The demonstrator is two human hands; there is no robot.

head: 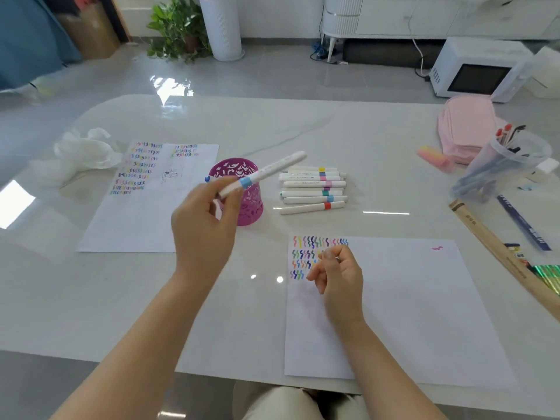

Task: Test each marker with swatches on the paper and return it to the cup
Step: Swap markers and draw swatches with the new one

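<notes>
Marker (266, 172) in left hand (203, 228) by cup (252, 207); seemingly pens (503, 137) in tub (485, 177).

Left hand (206, 225) is raised, farther out and left of the other, thumb and fingertips pinching a marker (266, 172), bare forearm angling in from the near left. Right hand (339, 274) sits low, fingers curled inward; whether they hold anything is unclear.

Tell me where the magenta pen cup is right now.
In the head view the magenta cup stands mid-table, just behind the left hand, between the filled sheet on its left and the pile of markers on its right.
</notes>
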